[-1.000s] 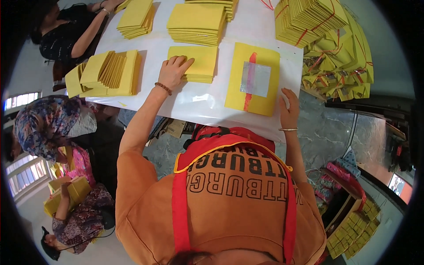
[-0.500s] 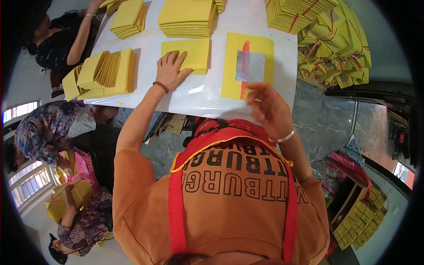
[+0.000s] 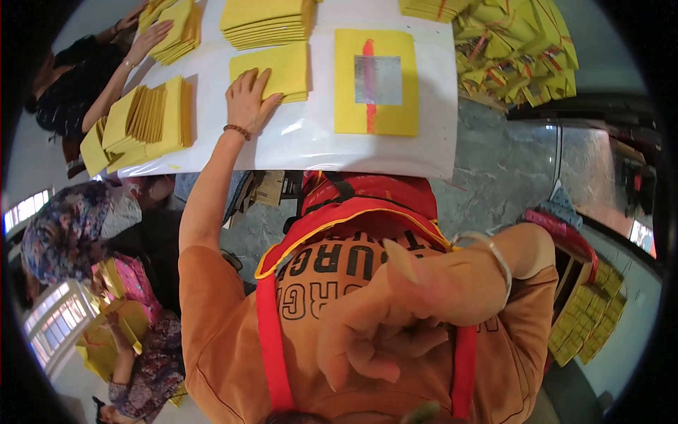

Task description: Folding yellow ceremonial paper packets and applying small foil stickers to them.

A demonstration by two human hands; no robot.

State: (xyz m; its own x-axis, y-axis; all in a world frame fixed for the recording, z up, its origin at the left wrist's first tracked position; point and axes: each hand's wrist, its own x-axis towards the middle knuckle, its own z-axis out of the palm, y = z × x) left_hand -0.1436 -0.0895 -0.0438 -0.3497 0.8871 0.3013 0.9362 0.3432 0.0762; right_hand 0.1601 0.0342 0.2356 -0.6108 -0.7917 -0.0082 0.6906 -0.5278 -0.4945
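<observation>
My left hand [image 3: 248, 99] lies flat, fingers apart, on the near edge of a small stack of yellow paper sheets [image 3: 286, 67] on the white table [image 3: 304, 145]. A beaded bracelet is on that wrist. To the right of the stack lies a single yellow sheet with a silver square and a red stripe [image 3: 374, 81], untouched. My right hand [image 3: 392, 321] is raised close to the camera in front of my orange shirt. Its fingers are loosely curled and nothing shows in it. A thin bangle circles its wrist.
More yellow stacks lie at the table's far side [image 3: 265, 21] and a fanned pile at its left [image 3: 145, 116]. Tied yellow bundles [image 3: 522, 49] are heaped at the right. Another person's hands [image 3: 145, 39] rest on a stack top left. A seated person [image 3: 63, 237] is lower left.
My right hand left the table's near edge and rose toward the camera. My left hand stayed on the yellow stack.
</observation>
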